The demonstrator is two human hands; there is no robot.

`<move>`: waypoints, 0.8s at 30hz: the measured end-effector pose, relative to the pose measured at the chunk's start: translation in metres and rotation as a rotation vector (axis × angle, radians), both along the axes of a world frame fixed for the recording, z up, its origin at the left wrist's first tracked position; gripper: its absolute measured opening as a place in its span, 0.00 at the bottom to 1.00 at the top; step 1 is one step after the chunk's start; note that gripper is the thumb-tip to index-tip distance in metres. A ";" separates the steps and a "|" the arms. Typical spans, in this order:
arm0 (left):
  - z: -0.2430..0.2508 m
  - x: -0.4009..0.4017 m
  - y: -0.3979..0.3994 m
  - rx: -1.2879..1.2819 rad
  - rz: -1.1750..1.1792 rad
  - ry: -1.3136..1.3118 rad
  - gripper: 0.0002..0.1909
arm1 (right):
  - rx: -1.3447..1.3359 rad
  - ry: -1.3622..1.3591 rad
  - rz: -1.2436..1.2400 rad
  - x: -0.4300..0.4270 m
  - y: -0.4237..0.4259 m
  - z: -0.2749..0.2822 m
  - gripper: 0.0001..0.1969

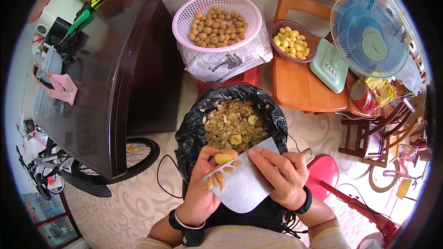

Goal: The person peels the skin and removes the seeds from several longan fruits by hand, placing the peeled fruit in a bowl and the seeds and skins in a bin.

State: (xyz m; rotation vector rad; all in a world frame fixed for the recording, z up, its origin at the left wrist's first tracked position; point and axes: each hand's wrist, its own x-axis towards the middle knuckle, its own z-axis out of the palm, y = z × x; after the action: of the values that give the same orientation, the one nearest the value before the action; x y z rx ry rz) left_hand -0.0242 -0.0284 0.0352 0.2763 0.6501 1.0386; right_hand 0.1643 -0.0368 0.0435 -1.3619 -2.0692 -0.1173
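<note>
In my left hand (pixel 199 183) is a small potato (pixel 223 158), partly peeled, its yellow flesh showing. My right hand (pixel 285 176) grips a cleaver (pixel 247 190), fingers spread over the broad blade; its handle (pixel 307 155) sticks out beyond that hand. The blade's edge lies against or very near the potato. Several strips of brown peel (pixel 216 180) cling to the blade's face. Just beyond both hands stands a bin lined with a black plastic bag (pixel 188 128). Peelings (pixel 228 121) fill it, with a few yellow potato pieces (pixel 236 139) on top.
A pink perforated basket (pixel 178 34) of unpeeled potatoes (pixel 218 27) rests on newspaper (pixel 225 64). On a wooden chair (pixel 304 84), a brown bowl (pixel 299 60) holds peeled potatoes (pixel 290 42) beside an electric fan (pixel 373 46). A dark table (pixel 100 93) stands left, a red stool (pixel 323 173) right.
</note>
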 end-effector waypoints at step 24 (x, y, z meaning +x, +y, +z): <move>-0.003 -0.002 0.006 0.074 0.003 0.171 0.23 | -0.029 0.042 -0.003 0.001 0.001 -0.001 0.22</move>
State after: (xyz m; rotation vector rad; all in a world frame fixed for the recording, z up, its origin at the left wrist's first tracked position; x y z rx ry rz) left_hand -0.0260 -0.0225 0.0326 0.4324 0.7663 1.0511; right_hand 0.1651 -0.0357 0.0428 -1.3739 -2.0407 -0.0595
